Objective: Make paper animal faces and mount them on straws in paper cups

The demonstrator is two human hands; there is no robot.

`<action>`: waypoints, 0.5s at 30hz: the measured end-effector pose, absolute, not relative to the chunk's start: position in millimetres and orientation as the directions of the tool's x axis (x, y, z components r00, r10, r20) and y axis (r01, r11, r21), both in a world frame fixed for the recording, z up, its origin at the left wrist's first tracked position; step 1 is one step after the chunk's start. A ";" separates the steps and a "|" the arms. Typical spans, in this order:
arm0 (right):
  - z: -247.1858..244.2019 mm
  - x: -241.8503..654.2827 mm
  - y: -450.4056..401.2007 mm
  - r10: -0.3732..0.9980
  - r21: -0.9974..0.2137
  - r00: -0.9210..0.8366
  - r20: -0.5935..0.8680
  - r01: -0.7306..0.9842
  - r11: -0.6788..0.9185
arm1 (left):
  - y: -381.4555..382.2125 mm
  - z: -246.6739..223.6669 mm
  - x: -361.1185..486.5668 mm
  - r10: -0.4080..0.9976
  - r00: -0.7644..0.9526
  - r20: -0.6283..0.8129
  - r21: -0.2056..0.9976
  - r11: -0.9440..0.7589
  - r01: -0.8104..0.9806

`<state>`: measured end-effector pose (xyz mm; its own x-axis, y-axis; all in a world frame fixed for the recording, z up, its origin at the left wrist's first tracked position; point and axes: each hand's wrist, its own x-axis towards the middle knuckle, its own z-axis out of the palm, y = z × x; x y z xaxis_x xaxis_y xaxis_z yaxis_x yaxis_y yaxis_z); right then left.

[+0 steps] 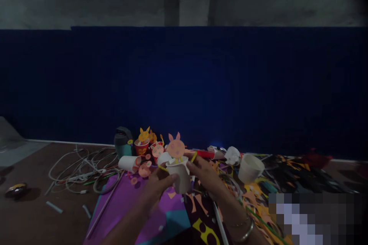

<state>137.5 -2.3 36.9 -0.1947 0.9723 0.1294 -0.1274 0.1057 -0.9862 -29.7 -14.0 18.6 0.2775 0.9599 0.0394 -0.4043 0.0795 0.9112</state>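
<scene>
"Where's the paper cup (pixel 181 181)?"
"Above the counter (pixel 31 220), upright between both hands. The left hand (pixel 159 183) has its fingers gripping one side; the right hand (pixel 202 173) has its fingers closed on the other, near the rim."
"Why both sides?"
"Probably to steady it, with that pink face (pixel 176 148) rising from the top."
"How many eared faces?"
"Three clearly: this one, a yellow face (pixel 143 135) and a second pink face (pixel 158 151). Bottles? One teal bottle (pixel 124 149)."
</scene>
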 end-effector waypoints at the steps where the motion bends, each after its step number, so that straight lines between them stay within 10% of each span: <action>1: 37.6 139.3 -0.8 0.980 -0.985 -0.145 0.135 -0.125 0.117 | -11.1 15.2 -30.9 0.956 0.291 0.042 0.919 0.077 -0.386; 15: 34.6 148.7 1.8 0.982 -0.983 -0.136 0.131 0.108 0.147 | -10.2 6.4 -26.1 0.887 0.453 0.083 0.965 0.042 -0.259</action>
<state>148.7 1.8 34.6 -0.1363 0.9819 0.1314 0.1083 0.1466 -0.9833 -26.1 -10.2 6.4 0.4534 0.8874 0.0829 -0.2593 0.0424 0.9649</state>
